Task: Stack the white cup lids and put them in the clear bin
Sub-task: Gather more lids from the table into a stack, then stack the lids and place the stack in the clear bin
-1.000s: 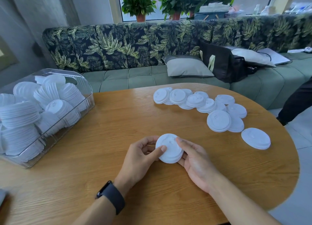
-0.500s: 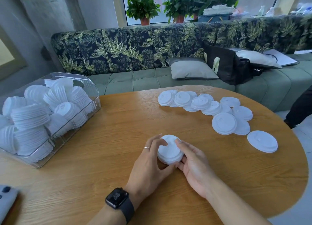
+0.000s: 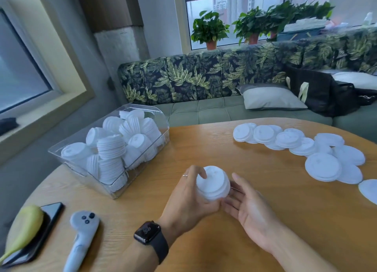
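The round wooden table [image 3: 255,163] carries the whole job. At its left edge sits the clear bin [image 3: 163,126], already packed with many stacks of white lids, some upright and some lying on their sides, heaped close to its rim. That is the finished share, and it looks like the larger one.

Across the far right of the table lies a spread of loose lids [image 3: 287,139], overlapping one another in a curved row. These are not yet gathered, so several more rounds of stacking are left.

Near the front centre is the stack of lids [image 3: 213,185] now in hand, well apart from the bin and not yet inside it. The left hand [image 3: 187,200] grips it, fingers curled round its side and one finger laid over the top. The right hand [image 3: 251,206] lies palm up just beside it with fingers nearly straight, grasping nothing; it seems to touch the stack's right side, though the blur there leaves that unsure.

At the near left lie a dark phone [image 3: 43,226] with a yellow object [image 3: 26,229] on it, and a grey controller [image 3: 83,229].

The rightmost lid is cut off by the frame edge, so the remaining count cannot be told, nor can the lids in the held stack, whose lower part the hands hide.
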A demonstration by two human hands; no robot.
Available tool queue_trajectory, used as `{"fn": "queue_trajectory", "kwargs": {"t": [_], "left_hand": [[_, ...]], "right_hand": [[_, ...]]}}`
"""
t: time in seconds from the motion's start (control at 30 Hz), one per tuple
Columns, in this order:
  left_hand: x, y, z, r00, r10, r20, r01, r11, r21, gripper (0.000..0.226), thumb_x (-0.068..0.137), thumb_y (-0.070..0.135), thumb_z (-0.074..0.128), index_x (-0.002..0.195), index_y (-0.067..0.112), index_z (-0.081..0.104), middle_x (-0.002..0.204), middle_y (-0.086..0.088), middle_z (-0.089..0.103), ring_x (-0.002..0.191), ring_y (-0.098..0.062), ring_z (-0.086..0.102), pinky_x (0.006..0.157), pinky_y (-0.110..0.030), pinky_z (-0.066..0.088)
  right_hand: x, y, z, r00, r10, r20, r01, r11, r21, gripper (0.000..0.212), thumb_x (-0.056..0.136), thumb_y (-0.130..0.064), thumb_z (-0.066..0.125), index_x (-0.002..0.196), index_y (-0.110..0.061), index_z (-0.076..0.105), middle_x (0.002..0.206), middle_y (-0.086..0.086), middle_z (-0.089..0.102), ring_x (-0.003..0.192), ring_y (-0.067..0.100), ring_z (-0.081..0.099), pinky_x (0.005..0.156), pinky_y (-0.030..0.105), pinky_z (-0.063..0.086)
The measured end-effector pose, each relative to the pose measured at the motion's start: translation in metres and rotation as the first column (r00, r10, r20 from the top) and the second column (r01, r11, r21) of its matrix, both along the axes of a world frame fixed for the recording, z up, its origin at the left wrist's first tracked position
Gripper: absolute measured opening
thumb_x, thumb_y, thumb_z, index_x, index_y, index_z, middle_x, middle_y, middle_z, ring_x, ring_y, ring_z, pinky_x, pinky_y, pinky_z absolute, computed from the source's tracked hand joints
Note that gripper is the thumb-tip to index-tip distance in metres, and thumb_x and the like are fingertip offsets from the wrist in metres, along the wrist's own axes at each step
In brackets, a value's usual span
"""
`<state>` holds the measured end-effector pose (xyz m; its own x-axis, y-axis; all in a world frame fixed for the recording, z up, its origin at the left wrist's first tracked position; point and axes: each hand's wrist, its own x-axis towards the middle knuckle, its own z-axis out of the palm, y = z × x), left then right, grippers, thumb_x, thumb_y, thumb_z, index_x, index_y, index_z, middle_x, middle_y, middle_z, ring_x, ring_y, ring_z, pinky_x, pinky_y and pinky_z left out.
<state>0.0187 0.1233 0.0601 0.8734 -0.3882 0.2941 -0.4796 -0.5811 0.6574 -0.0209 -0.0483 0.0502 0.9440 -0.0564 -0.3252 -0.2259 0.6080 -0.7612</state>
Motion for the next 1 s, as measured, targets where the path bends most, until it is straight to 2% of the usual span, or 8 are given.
{"fn": "queue_trajectory", "kwargs": {"t": [0.1,0.23,0.37,0.5,0.63,0.77,0.9,1.0], "left_hand": [[0.015,0.03,0.027,0.993,0.1,0.06,-0.097,0.994,-0.049,0.057,0.071,0.047,0.083,0.102,0.038,0.036,0.1,0.014,0.056,0.092,-0.006,0.049,0.066,-0.015,0.036],[0.05,0.072,0.073,0.953,0.259,0.155,-0.249,0.965,-0.083,0.056,0.072,0.045,0.083,0.105,0.035,0.04,0.104,0.007,0.053,0.092,-0.014,0.048,0.068,-0.025,0.035],[0.093,0.122,0.109,0.87,0.41,0.275,-0.435,0.9,0.035,0.053,0.079,0.05,0.076,0.112,0.027,0.042,0.116,0.003,0.054,0.099,-0.019,0.05,0.074,-0.034,0.036],[0.124,0.164,0.124,0.787,0.526,0.323,-0.597,0.781,0.184,0.054,0.082,0.054,0.071,0.115,0.021,0.042,0.118,-0.011,0.06,0.094,-0.033,0.057,0.079,-0.043,0.047],[0.138,0.182,0.118,0.788,0.561,0.253,-0.614,0.737,0.28,0.054,0.083,0.054,0.069,0.114,0.021,0.04,0.115,-0.011,0.058,0.092,-0.031,0.052,0.077,-0.041,0.043],[0.144,0.186,0.106,0.815,0.544,0.199,-0.579,0.744,0.333,0.054,0.086,0.055,0.067,0.117,0.019,0.041,0.106,-0.009,0.06,0.088,-0.028,0.054,0.069,-0.037,0.04],[0.149,0.19,0.096,0.815,0.544,0.203,-0.577,0.724,0.377,0.053,0.086,0.057,0.065,0.118,0.022,0.041,0.105,-0.009,0.063,0.09,-0.028,0.056,0.068,-0.037,0.041],[0.149,0.192,0.092,0.793,0.567,0.221,-0.605,0.696,0.387,0.052,0.087,0.056,0.065,0.118,0.021,0.042,0.109,-0.011,0.063,0.089,-0.028,0.057,0.066,-0.035,0.04]], "right_hand": [[-0.001,0.015,0.001,1.0,-0.023,-0.022,0.019,0.985,-0.171,0.028,0.101,-0.027,0.06,0.111,-0.001,0.067,0.099,0.018,0.079,0.094,0.035,0.074,0.083,0.045,0.059],[-0.002,0.024,-0.007,0.999,-0.039,-0.02,0.028,0.921,-0.389,0.018,0.1,-0.014,0.062,0.106,-0.001,0.072,0.087,0.014,0.08,0.075,0.027,0.069,0.066,0.036,0.055],[0.0,0.026,-0.013,0.999,-0.033,-0.029,0.014,0.859,-0.512,0.012,0.1,-0.007,0.061,0.1,-0.002,0.072,0.075,0.01,0.078,0.061,0.024,0.063,0.058,0.032,0.051],[0.002,0.027,-0.019,1.0,-0.017,-0.019,0.002,0.787,-0.617,0.013,0.098,-0.006,0.062,0.094,-0.006,0.074,0.07,0.007,0.077,0.057,0.02,0.062,0.06,0.033,0.05],[0.004,0.032,-0.022,1.0,0.011,-0.009,-0.015,0.726,-0.688,0.013,0.096,-0.008,0.065,0.092,-0.012,0.077,0.074,0.004,0.078,0.064,0.019,0.067,0.066,0.032,0.053],[0.008,0.037,-0.024,1.0,0.025,-0.007,-0.022,0.69,-0.723,0.013,0.096,-0.01,0.066,0.09,-0.015,0.077,0.075,0.002,0.079,0.067,0.017,0.07,0.069,0.031,0.055],[0.012,0.04,-0.025,1.0,0.027,0.003,-0.016,0.665,-0.747,0.014,0.096,-0.012,0.066,0.09,-0.018,0.077,0.076,-0.001,0.079,0.071,0.015,0.072,0.069,0.026,0.055],[0.014,0.041,-0.023,1.0,0.015,0.013,0.0,0.652,-0.758,0.015,0.095,-0.01,0.065,0.09,-0.018,0.077,0.077,-0.002,0.079,0.074,0.018,0.073,0.071,0.028,0.058]]}}
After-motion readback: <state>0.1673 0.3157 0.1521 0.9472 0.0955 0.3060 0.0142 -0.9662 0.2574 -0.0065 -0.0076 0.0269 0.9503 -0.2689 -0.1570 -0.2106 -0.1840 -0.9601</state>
